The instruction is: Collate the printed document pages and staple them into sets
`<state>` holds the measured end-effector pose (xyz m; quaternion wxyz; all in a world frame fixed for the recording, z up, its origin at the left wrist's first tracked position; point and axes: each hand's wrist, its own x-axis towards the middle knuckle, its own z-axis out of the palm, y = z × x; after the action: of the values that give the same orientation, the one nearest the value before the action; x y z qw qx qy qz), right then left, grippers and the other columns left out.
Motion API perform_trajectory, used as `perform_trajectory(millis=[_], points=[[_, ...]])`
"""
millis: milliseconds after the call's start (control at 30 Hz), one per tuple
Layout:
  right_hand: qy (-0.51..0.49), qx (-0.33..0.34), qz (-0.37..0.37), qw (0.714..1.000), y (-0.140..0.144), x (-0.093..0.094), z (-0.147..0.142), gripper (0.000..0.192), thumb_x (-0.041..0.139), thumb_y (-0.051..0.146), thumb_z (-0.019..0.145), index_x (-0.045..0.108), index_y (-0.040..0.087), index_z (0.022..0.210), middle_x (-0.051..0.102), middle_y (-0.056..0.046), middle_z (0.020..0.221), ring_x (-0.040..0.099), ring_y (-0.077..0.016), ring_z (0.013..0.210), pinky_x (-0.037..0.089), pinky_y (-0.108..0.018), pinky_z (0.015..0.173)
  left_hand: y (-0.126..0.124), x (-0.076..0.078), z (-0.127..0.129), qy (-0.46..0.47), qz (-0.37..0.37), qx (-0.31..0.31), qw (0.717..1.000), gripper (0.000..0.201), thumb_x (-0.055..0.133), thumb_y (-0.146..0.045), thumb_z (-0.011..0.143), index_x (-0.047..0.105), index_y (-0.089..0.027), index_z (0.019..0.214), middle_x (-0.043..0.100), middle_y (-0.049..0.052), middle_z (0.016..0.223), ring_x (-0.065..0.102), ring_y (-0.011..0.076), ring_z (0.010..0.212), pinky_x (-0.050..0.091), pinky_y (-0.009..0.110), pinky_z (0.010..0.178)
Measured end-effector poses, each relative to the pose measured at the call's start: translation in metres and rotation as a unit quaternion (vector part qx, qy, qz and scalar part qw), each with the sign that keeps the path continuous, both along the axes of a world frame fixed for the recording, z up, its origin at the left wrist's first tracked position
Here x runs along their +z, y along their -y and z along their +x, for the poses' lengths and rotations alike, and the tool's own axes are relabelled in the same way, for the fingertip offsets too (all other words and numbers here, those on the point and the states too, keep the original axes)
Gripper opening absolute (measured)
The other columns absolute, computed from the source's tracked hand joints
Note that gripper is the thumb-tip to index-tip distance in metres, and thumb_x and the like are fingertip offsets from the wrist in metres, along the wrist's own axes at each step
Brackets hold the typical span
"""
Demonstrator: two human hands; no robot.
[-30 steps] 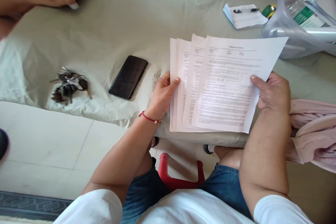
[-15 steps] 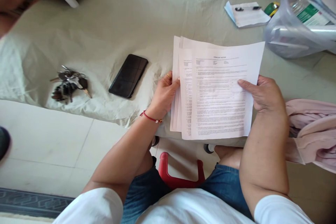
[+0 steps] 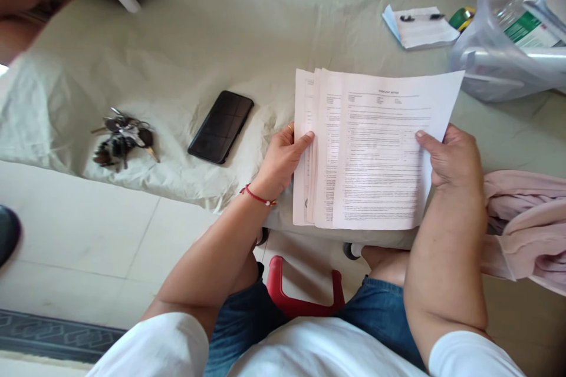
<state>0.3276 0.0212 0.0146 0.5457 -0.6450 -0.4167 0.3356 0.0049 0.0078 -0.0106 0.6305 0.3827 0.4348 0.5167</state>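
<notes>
Keys (image 3: 120, 142) lie well left of the hands on the cloth-covered desk (image 3: 230, 29), a dark phone (image 3: 221, 127) nearer. The left hand (image 3: 283, 159) pinches the fanned printed sheets (image 3: 375, 153) at their left edge; the right hand (image 3: 453, 159) grips the right edge. Beyond it sit a notepad (image 3: 424, 28) and plastic tub (image 3: 495, 53); pink cloth (image 3: 526, 218) lies beside.

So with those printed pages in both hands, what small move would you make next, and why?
Probably nudge the sheets square. The printed sheets are fanned, their left edges stepped apart, with the left hand pinching the left side and the right hand gripping the top sheet's right edge. Pushing that top sheet leftward with the right hand, against the left thumb, should line the edges up.
</notes>
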Motion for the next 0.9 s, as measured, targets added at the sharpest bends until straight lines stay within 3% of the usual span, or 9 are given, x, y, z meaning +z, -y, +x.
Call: perform_trajectory(millis=[400,900], points=[[0.006,-0.003,0.016,1.0,0.0,0.004,-0.01,0.039,0.09,0.028,0.062,0.088,0.019,0.1,0.088,-0.004,0.103,0.077,-0.0217,0.088,0.064,-0.039,0.09,0.001,0.004,0.004,0.011,-0.008,0.017,1.0,0.049,0.09,-0.064,0.084,0.077,-0.022,0.108,0.086,0.012,0.109,0.08,0.0389,0.12,0.066,0.053,0.104],[0.008,-0.035,-0.003,0.999,0.001,0.002,-0.004,0.036,0.086,0.026,0.066,0.084,0.018,0.101,0.087,-0.008,0.107,0.079,-0.0255,0.093,0.064,-0.045,0.097,0.002,0.002,0.003,-0.036,-0.019,0.027,0.999,0.042,0.086,-0.061,0.089,0.078,-0.023,0.105,0.086,0.013,0.111,0.078,0.0397,0.126,0.064,0.057,0.11]])
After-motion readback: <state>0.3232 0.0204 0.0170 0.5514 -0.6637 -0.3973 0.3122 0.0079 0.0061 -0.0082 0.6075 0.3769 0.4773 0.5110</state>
